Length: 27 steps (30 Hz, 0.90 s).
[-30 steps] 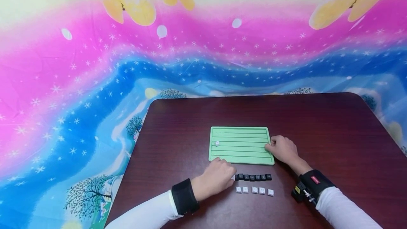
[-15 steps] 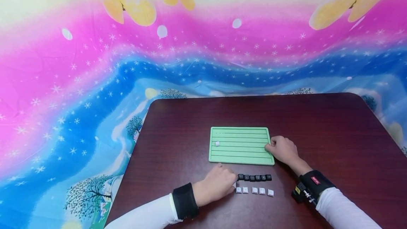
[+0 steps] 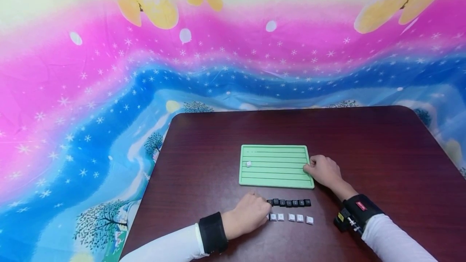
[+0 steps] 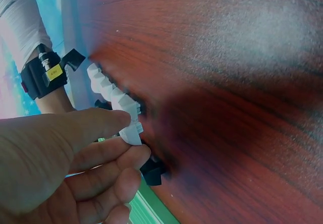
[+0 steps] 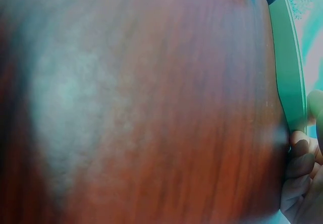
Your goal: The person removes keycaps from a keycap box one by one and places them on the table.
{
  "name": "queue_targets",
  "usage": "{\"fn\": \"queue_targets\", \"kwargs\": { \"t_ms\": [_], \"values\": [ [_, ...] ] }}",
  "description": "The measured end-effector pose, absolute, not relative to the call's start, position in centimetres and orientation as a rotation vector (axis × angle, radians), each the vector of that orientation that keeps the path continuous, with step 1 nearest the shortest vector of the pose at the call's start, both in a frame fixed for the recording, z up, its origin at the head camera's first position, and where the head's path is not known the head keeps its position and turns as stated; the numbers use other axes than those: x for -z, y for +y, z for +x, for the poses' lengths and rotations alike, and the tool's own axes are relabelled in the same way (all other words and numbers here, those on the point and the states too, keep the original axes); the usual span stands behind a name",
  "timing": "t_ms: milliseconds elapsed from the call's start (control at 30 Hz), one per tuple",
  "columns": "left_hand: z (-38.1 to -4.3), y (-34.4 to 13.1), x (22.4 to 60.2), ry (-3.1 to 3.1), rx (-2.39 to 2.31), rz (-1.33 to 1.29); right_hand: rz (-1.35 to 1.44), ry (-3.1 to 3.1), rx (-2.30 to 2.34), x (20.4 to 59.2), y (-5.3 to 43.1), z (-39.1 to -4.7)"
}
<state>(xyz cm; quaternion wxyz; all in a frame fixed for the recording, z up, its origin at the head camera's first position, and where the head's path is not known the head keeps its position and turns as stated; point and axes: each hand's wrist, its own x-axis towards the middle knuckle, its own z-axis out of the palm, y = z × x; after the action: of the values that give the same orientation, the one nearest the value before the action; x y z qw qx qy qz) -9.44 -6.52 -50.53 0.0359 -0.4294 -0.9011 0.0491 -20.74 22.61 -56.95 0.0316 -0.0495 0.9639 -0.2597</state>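
Between thumb and index finger my left hand (image 3: pixel 247 213) pinches a white keycap (image 4: pixel 132 134), at the left end of a row of white keycaps (image 3: pixel 291 217). Just beyond lies a row of black keycaps (image 3: pixel 289 203), its left end close to my fingers. A green ridged tray (image 3: pixel 276 173) lies flat behind both rows, with one white keycap (image 3: pixel 248 164) on its left part. My right hand (image 3: pixel 325 170) holds the tray's right edge, thumb on top and fingers curled at the side. In the right wrist view, the tray's green side (image 5: pixel 287 57) shows beside those fingers.
Everything lies on a dark reddish-brown table (image 3: pixel 386 144) with rounded far corners. A printed cloth (image 3: pixel 233 47) hangs behind it. Each wrist wears a black band; a small camera (image 3: pixel 341 218) is visible at the right one.
My left hand has moved slightly toward the table's near side, bringing the pinched white keycap from the black row's left end to the white row's. My right hand stays on the tray edge.
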Motion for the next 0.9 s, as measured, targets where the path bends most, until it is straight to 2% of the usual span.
{"fn": "queue_targets", "kwargs": {
  "t_ms": [900],
  "values": [
    [-9.1,-6.3,51.8,-2.721,-0.197,-1.315,-0.14,2.974,0.798,56.8,22.4,-20.6]
  ]
}}
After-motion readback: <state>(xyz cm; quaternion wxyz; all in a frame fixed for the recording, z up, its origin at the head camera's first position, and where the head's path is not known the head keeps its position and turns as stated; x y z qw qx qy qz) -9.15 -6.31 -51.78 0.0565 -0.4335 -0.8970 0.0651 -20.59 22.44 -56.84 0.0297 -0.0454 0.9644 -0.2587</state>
